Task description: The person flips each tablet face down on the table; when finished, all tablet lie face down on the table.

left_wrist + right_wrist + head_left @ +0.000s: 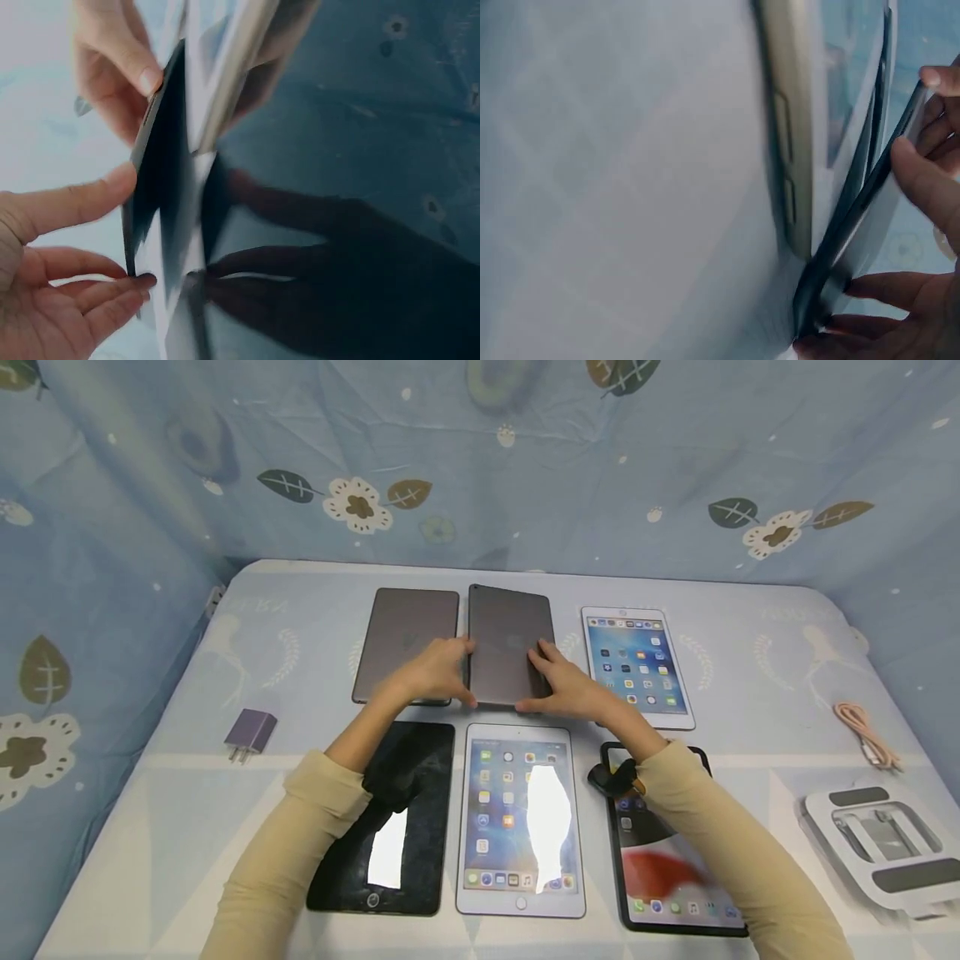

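Note:
A dark grey tablet (pixel 506 643), its back facing up, lies between both hands at the rear middle. My left hand (pixel 437 671) grips its left edge, and my right hand (pixel 561 685) holds the right edge near the bottom corner. In the left wrist view the tablet (pixel 154 165) stands tilted off the surface, thumb and fingers of the left hand (pixel 60 262) on its edge. The right wrist view shows the right hand (pixel 904 300) pinching the same tablet's edge. Just left lies another grey tablet (pixel 408 631), back up, partly behind the left hand.
Nearer lie a black tablet (pixel 420 860), a white tablet (pixel 480 827) with its screen lit and a black-rimmed tablet (pixel 626 868) under the right forearm. Another white tablet (pixel 637 664) is back right. A purple charger plug (pixel 251 731), a coiled cable (pixel 862 731) and a folding stand (pixel 885 835) flank them.

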Demonstrator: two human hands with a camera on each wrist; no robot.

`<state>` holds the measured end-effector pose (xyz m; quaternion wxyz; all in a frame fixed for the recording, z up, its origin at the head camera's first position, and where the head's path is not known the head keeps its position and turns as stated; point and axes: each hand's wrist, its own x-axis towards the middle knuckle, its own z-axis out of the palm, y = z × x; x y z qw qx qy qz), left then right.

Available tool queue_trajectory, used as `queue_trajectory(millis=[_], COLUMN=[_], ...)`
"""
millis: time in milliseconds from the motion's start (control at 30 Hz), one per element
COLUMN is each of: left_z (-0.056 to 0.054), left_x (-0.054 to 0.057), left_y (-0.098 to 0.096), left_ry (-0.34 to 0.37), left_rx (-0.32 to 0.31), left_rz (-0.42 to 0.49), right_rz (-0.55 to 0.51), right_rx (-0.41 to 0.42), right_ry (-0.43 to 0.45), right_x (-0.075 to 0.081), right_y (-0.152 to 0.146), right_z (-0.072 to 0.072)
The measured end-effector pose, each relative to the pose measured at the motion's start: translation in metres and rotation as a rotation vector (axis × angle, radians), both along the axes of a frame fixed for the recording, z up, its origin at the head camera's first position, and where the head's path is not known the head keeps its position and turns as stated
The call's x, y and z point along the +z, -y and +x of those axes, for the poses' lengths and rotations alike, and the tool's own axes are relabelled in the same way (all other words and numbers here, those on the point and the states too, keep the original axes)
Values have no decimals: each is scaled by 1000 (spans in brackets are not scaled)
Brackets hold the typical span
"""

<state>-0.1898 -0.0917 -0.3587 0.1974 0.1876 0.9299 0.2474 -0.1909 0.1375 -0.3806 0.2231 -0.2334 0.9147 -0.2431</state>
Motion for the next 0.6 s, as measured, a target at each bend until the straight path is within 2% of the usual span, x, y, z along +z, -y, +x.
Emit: queue_trajectory(millis=[167,400,600], left_z=[4,11,13], left_x=[-9,-9,-10], left_y=[-10,-19,-24], left_ry=[-25,-40,-78], left_rx=[9,8,-32], left_rz=[-14,-87,-72], right_rz=[67,113,133], right_rx=[25,28,6], right_ry=[-58,-75,-84], right_x=[-3,-6,-6], right_y=[3,5,6], right_z=[4,7,7])
